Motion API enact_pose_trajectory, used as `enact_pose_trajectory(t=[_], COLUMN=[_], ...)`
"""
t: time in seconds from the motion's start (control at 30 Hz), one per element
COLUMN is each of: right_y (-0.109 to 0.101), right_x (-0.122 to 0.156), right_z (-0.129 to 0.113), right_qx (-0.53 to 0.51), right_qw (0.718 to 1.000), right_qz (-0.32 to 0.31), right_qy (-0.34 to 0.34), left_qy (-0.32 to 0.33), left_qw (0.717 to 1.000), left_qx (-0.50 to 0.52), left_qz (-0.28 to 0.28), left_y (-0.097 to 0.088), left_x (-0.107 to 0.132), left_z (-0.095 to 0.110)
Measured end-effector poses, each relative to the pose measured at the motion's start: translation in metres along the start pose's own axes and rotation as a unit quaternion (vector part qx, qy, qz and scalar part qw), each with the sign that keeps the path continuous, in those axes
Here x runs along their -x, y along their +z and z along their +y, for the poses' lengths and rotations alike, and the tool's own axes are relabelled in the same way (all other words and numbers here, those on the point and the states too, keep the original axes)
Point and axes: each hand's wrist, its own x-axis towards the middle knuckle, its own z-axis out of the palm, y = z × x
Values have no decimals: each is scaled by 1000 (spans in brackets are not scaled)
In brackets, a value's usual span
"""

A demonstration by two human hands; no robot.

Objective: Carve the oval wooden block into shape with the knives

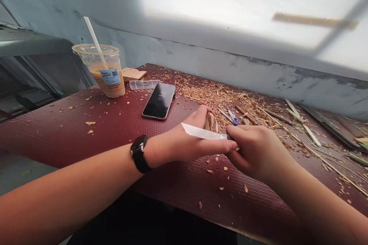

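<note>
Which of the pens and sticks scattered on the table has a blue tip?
The thin white pen with the blue tip, lying just beyond the right hand; the others are plain wood.

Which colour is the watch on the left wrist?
Black: the watch shows best in the head view.
</note>
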Motion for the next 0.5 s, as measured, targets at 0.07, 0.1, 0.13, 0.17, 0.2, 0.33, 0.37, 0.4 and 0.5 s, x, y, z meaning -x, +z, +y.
enact_pose_trajectory(t=[0.07,0.1,0.13,0.17,0.2,0.33,0.37,0.4,0.5], right_y=[1,2,4,5,7,10,10,9,6], right_x=[-1,-1,-1,-1,-1,1,1,2,2], right_z=[-1,-1,-2,-4,-5,-14,-16,-19,-25], right_qx=[7,13,19,28,40,107,124,139,169], right_qw=[1000,1000,1000,999,998,989,985,982,974], right_qz=[-2,-1,3,11,22,80,90,96,89], right_qy=[5,11,20,30,40,68,76,85,121], left_qy=[7,13,17,18,16,3,4,6,16], left_qw=[999,999,999,1000,1000,995,992,989,987], left_qx=[-14,-17,-14,-7,4,94,122,143,159], left_qz=[-32,-34,-23,-13,-5,-23,-31,-33,-2], left_y=[0,1,1,2,3,6,7,8,11], left_x=[0,-1,-1,-1,0,2,3,3,3], left_z=[0,0,0,0,0,-1,-1,-1,0])
